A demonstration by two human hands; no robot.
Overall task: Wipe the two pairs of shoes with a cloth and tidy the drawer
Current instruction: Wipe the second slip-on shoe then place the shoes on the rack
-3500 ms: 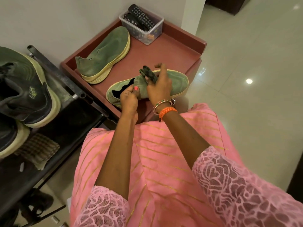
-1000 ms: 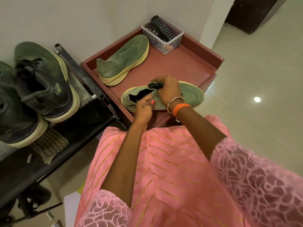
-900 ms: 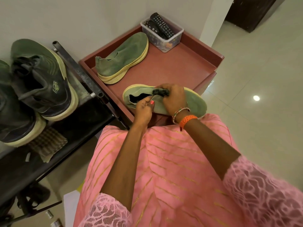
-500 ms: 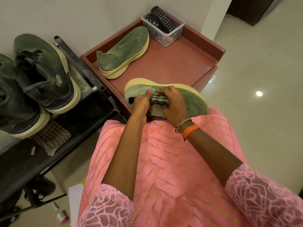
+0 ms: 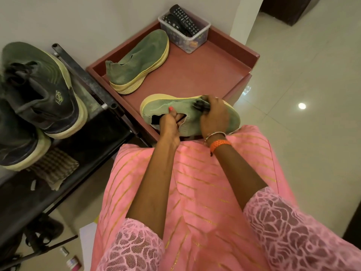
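One green slip-on shoe is tilted over the red drawer's near edge, my left hand hooked in its opening. My right hand grips the dark cloth; I should press firmly and rub along the knit.

Hardly any writing can be read. The dark sneaker on the rack, at about nine o'clock, carries a small light-green logo on its side near the heel; its letters are too small and blurred to make out. The remote controls in the clear plastic box, at about twelve o'clock, have rows of pale buttons, but no figure or marking on them is legible. Two small containers on the floor at about seven o'clock bear labels too blurred to read. The green slip-on shoes show no lettering.
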